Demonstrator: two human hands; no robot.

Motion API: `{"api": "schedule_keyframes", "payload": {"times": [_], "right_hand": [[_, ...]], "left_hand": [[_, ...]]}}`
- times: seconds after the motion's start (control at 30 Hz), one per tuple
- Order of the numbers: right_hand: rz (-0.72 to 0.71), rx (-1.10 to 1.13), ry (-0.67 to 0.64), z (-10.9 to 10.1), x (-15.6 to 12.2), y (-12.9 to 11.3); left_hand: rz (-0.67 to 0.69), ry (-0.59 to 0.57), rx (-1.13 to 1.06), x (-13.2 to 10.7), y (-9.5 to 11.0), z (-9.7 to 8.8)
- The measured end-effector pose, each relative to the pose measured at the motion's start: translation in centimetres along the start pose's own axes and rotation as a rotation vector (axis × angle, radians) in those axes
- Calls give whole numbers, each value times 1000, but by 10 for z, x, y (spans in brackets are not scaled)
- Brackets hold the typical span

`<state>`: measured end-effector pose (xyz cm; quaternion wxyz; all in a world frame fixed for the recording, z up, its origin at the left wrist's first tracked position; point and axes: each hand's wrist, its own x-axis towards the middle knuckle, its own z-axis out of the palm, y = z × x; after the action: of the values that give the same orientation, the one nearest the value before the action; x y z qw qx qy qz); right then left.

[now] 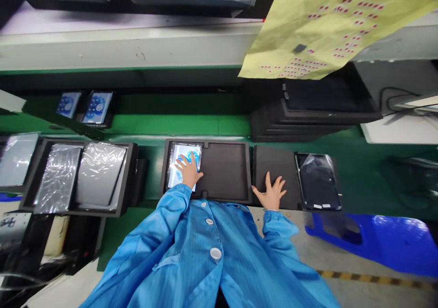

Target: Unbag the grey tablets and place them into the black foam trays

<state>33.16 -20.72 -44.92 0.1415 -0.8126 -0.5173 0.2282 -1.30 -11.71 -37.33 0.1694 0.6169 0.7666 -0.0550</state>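
My left hand (189,169) lies flat with fingers spread on a lit tablet screen (181,158) that sits in the left slot of a black foam tray (226,171). The tray's right slot is bare. My right hand (271,190) rests open, fingers apart, on the empty left slot of a second black tray (277,162). A dark tablet in a clear bag (318,181) fills that tray's right slot. Blue coat sleeves cover both arms.
A tray with two bagged tablets (82,175) stands at the left. Two more lit tablets (85,108) lie farther back on the green belt (178,124). Stacked black trays (315,116) sit at the back right under a yellow sticker sheet (328,25). A blue bin (376,239) is on the floor.
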Motion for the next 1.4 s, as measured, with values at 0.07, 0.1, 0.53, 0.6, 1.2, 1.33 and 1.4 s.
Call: {"api": "schedule_keyframes", "payload": {"times": [0.07, 0.1, 0.53, 0.6, 1.2, 1.33, 1.4], "right_hand": [[9, 31, -41, -9, 6, 10], [17, 52, -57, -14, 8, 14], [-320, 663, -247, -31, -14, -155], [-398, 791, -372, -39, -26, -191], [-300, 1205, 68, -168, -102, -216], [-284, 1196, 68, -170, -105, -215], [-274, 1193, 61, -171, -107, -215]], "left_hand": [[50, -13, -38, -2, -10, -17], [78, -16, -66, -3, -18, -28], [19, 303, -654, -46, -105, -126], [98, 349, -951, -69, -82, -133], [806, 273, -1088, -157, 24, -213], [809, 282, -1079, -158, 24, -214], [811, 281, -1083, -158, 24, -215]]}}
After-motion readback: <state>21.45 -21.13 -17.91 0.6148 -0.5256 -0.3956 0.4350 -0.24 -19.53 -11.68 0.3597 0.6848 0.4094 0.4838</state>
